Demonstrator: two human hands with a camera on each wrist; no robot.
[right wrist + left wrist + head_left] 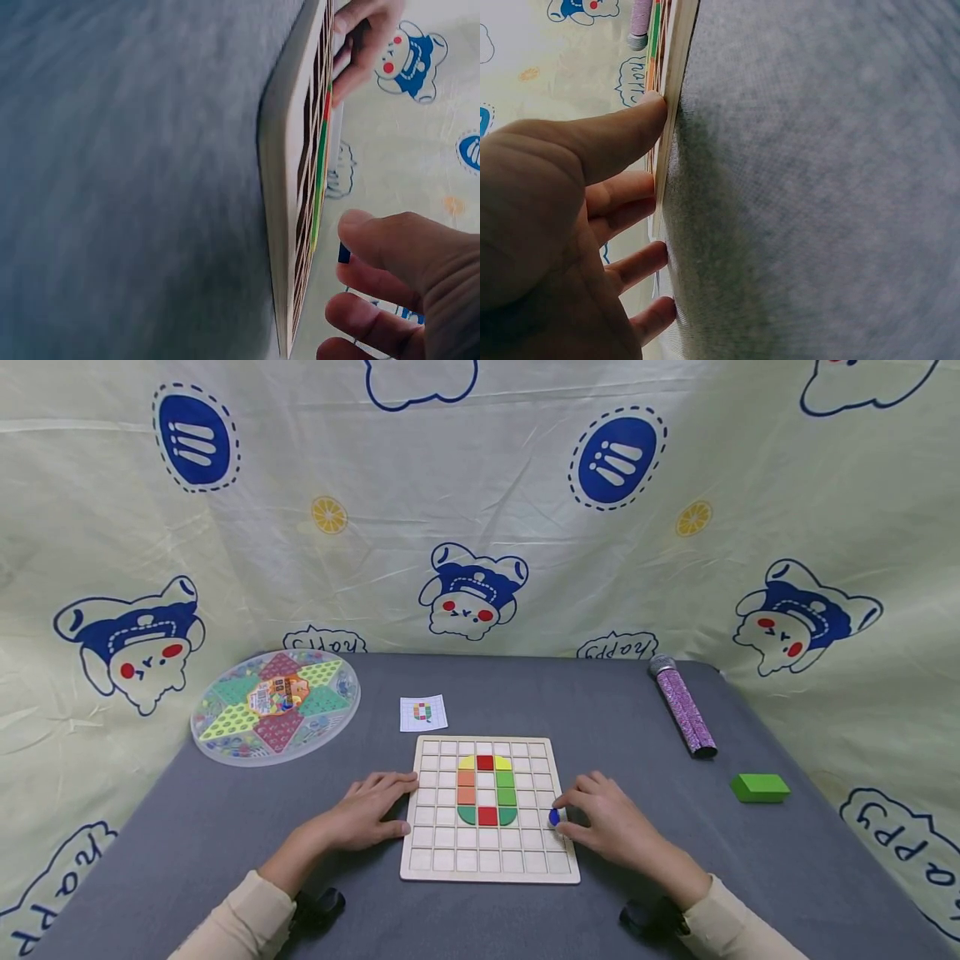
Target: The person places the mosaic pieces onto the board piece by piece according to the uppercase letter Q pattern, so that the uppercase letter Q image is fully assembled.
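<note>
A wooden grid board (487,880) lies in the middle of the table in the head view. Coloured tiles form a ring in its squares: red tiles (487,816) top and bottom, yellow and dark green rounded corners, orange tiles (466,795) left, green tiles (506,796) right. My left hand (363,814) rests at the board's left edge, thumb and fingertips touching it, fingers fairly straight. Over the board's right edge, my right hand (611,822) pinches a small blue tile (554,817) between thumb and finger. In the right wrist view that blue tile (344,253) is partly hidden and held above the board.
Behind the board lies a small card (423,713) printed with a coloured tile pattern. A round star-patterned game board (232,689) is at the back left. To the right lie a glittery purple microphone (684,710) and a green block (759,788). A printed curtain (480,468) hangs behind the table.
</note>
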